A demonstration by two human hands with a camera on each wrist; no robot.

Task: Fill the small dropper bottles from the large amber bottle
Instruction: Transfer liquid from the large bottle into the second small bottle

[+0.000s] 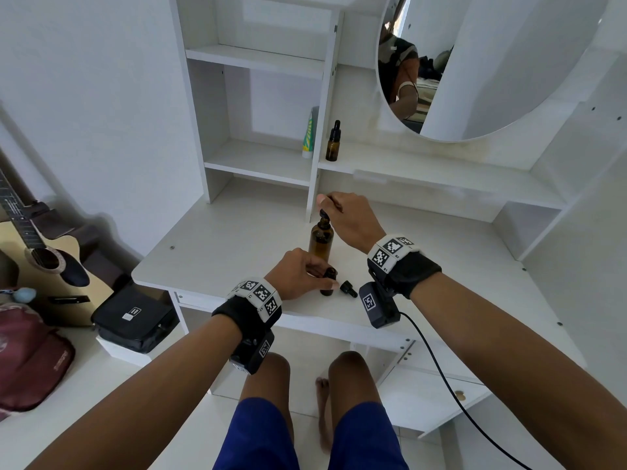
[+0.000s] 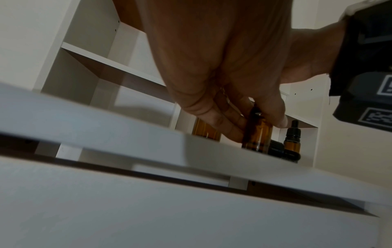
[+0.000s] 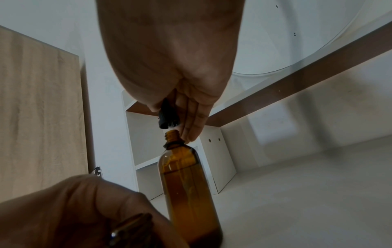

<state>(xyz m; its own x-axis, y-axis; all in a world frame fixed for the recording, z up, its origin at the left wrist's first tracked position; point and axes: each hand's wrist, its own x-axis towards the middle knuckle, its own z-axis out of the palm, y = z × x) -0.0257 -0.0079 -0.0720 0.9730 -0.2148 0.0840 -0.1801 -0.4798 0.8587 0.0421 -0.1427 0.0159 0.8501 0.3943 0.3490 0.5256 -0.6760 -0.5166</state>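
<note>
— Where do we stand with the large amber bottle (image 1: 320, 238)?

— It stands upright on the white counter (image 1: 237, 239), its threaded neck bare. Our right hand (image 1: 349, 220) has its grip pinched on the black dropper cap (image 3: 168, 115), which sits just above the mouth. Whether a pipette hangs down inside, we cannot tell.

— And the small one?

— The open small dropper bottle (image 1: 328, 282) stands near the counter's front edge, just in front of the large bottle. Our left hand (image 1: 302, 274) grasps it round the body with fingers and thumb. Its own black cap (image 1: 348, 288) lies on its side just beside it. A second small bottle (image 1: 333, 141), still capped, waits on the shelf (image 1: 424, 167) behind.

— How do we expect these to handle?

— Both look like glass: stiff, smooth, breakable if knocked over. The large one seems roughly three-quarters full, so we judge it fairly heavy and steady. The small one looks light and narrow, easy to tip, so a low hold round its body makes sense.

— Best place to hold the dropper?

— By the ribbed collar while lifting, we think, saving the soft bulb for squeezing. The narrow mouth leaves little room for aiming, and spilt liquid would make the glass slippery.
</note>
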